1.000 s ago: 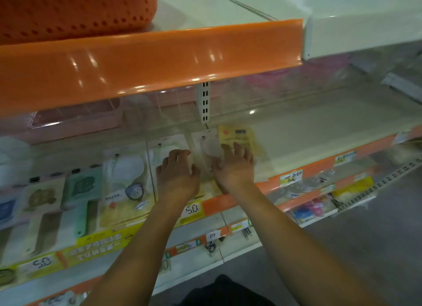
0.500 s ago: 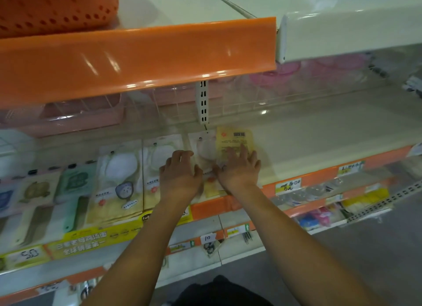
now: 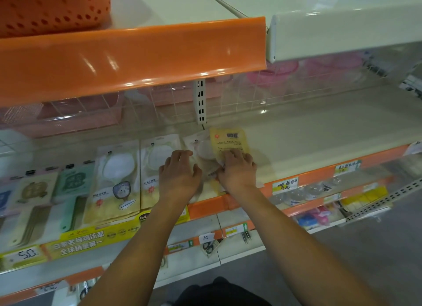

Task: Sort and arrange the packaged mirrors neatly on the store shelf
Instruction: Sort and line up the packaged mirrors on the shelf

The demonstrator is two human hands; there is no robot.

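Several packaged mirrors lie flat in a row on the cream shelf (image 3: 319, 141). One pack (image 3: 114, 182) shows a cartoon mirror, and a second pack (image 3: 155, 168) lies right of it. My left hand (image 3: 179, 175) rests palm down on that second pack's right edge, fingers loosely bent. A third pack (image 3: 202, 145) lies between my hands. My right hand (image 3: 237, 171) presses flat on a yellow pack (image 3: 229, 139) that lies back side up, barcode showing, at the row's right end.
An orange shelf lip (image 3: 137, 54) overhangs above, with an orange perforated basket (image 3: 52, 6) on top. Green and beige packs (image 3: 73, 182) fill the left. Pink bowls (image 3: 280, 70) sit behind a wire grid. Lower shelves with price tags (image 3: 285, 184) hold small goods.
My view has shifted, so the shelf sits further left in frame. Both hands stay on the same packs, and the yellow pack has barely moved.
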